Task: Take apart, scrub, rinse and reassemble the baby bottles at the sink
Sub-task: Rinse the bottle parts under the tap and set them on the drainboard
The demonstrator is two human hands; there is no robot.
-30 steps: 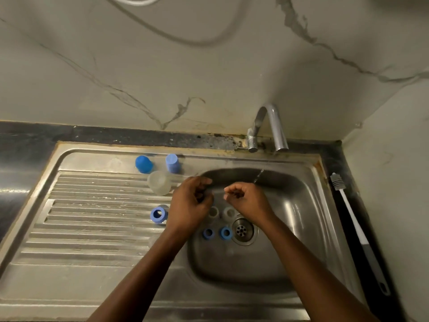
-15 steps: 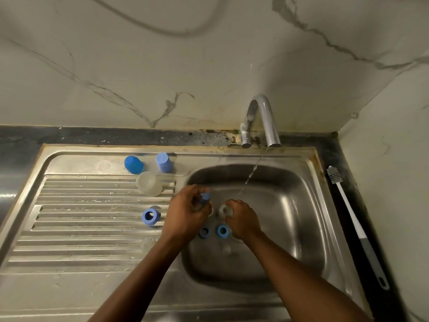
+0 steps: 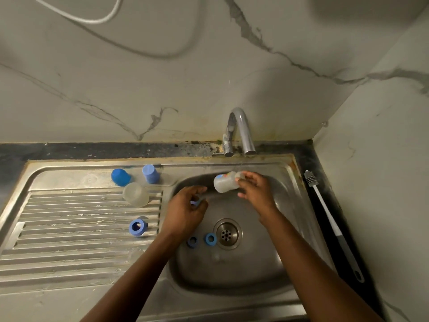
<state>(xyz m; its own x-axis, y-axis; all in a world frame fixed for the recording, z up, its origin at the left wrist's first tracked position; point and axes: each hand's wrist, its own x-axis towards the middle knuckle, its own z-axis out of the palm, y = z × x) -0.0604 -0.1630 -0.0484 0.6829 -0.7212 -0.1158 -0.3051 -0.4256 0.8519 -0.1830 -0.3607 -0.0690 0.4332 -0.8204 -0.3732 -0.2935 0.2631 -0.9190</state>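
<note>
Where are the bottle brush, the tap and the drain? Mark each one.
bottle brush (image 3: 329,217): head view, on its white handle.
tap (image 3: 242,122): head view, on its curved spout.
drain (image 3: 227,234): head view, on the strainer's middle.

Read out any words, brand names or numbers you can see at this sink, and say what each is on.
No text can be read.
Clear bottle in the right hand: coloured print on its side, too blurred to read.
Blue ring in the left hand: no marking visible.
Nothing else shows lettering.
</note>
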